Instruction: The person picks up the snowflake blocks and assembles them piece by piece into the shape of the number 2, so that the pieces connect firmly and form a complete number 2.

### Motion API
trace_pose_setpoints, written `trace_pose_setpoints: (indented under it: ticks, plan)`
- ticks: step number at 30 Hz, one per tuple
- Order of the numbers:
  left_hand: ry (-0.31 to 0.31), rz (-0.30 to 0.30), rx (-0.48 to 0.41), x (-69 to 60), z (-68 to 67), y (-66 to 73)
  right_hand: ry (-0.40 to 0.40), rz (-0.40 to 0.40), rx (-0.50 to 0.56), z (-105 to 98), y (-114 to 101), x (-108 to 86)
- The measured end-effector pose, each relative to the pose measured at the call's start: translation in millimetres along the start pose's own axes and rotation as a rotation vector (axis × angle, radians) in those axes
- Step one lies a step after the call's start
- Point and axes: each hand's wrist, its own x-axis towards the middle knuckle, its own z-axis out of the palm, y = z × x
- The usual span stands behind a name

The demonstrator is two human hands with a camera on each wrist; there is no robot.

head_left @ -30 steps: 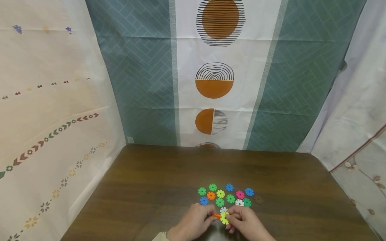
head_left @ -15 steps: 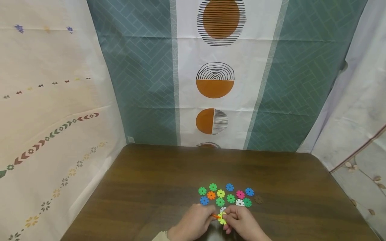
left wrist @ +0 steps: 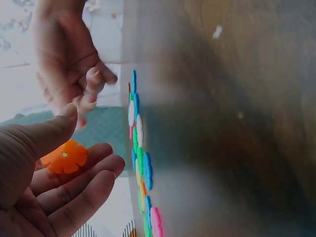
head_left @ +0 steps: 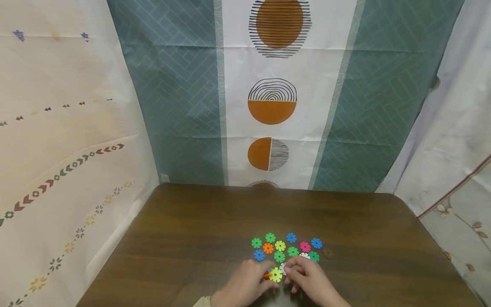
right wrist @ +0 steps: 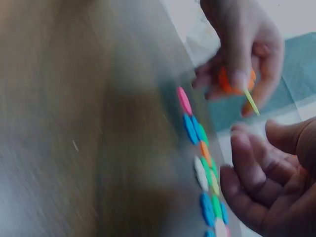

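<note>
My left hand (head_left: 245,279) pinches an orange notched plastic disc (left wrist: 66,157) between thumb and fingers. A yellow notched disc (head_left: 275,275) is joined to it; in the right wrist view this yellow disc (right wrist: 252,102) appears edge-on, standing out from the orange one. Close by on the right, my right hand (head_left: 308,277) is apart from the pair, its fingers loosely bent with nothing between them in the right wrist view. A white disc (head_left: 283,268) lies just beyond the fingertips, partly hidden by the right hand.
Several loose discs lie flat on the brown wooden table (head_left: 192,238) beyond the hands, among them a blue disc (head_left: 259,255), a pink disc (head_left: 305,247) and a brown disc (head_left: 327,253). A patterned cloth (head_left: 272,128) hangs behind the table's far edge.
The yellow disc has shifted left along with the orange one in my left hand. My right fingers, earlier pinching the yellow disc, have let go of it.
</note>
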Motion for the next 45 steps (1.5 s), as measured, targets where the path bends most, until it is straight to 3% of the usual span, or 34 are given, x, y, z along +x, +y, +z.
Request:
trace_pose_setpoints:
  ticks: [2,5,8,10,14,19,25,29,38,45]
  plan:
    - [0.032,0.01,0.021,-1.1,-1.1,-3.2,0.084,0.011,-0.148,-7,2,-1.1]
    - [0.034,-0.021,0.009,-2.8,-3.0,-6.2,0.228,0.041,-0.446,-17,6,-3.0]
    - [0.025,-0.055,-0.02,-4.4,-4.8,-8.2,0.303,0.093,-0.685,-24,10,-4.4]
    - [0.023,-0.069,-0.032,-5.0,-6.2,-8.9,0.317,0.122,-0.767,-27,13,-5.0]
    - [0.029,-0.082,-0.036,-5.9,-8.4,-9.8,0.281,0.17,-0.824,-30,16,-4.8]
    - [0.017,-0.111,-0.064,-6.2,-9.2,-9.9,0.247,0.197,-0.824,-31,18,-4.1]
    - [0.014,-0.111,-0.076,-8.0,-8.6,-10.1,0.248,0.2,-0.746,-33,19,-7.0]
    - [0.008,-0.114,-0.081,-8.0,-7.8,-10.4,0.253,0.15,-0.652,-33,18,-8.6]
    - [-0.022,-0.129,-0.125,-4.2,-6.0,-9.4,0.12,-0.055,-0.32,-21,4,-9.8]
    - [-0.013,-0.081,-0.123,-3.7,-4.8,-7.8,0.078,-0.073,-0.203,-9,-6,-10.1]
